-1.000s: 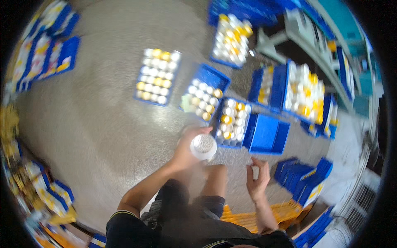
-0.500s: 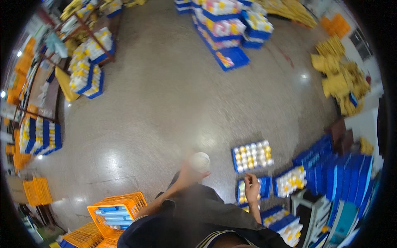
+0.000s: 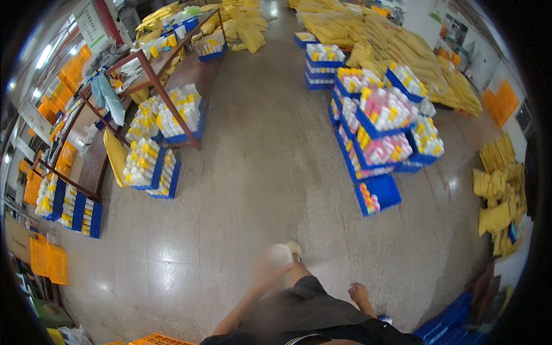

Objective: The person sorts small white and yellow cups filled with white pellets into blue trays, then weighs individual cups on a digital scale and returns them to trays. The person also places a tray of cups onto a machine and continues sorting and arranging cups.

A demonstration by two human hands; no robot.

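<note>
- Left hand (image 3: 270,269) raised ahead of the body, blurred by motion, its grip clamped on a round white plastic bottle (image 3: 280,254) with the pale circular end turned up toward the camera.
- Bottle's long axis pointed roughly along the line of sight, so only the end face showed; exact tilt could not be told through the blur.
- Right hand (image 3: 359,294) hung lower and to the right beside the dark shorts (image 3: 305,310), fingers curled loosely, apparently closed on nothing, though too small to be certain.
- Just beyond the bottle, a light shoe (image 3: 294,248) on the polished grey concrete floor (image 3: 247,190).
- Nearest open container: a single blue plastic crate (image 3: 376,194) with a few bottles in it, forward and to the right, well apart from the bottle and closer to the right hand's side than to the left.
- Behind that crate, stacked blue crates of white, pink and yellow-capped bottles (image 3: 382,123).
- Forward-left, further blue crates of yellow-capped white bottles (image 3: 152,161) under a red metal-framed desk (image 3: 155,80).
- Farthest back, heaps of yellow sacks (image 3: 368,31).
</note>
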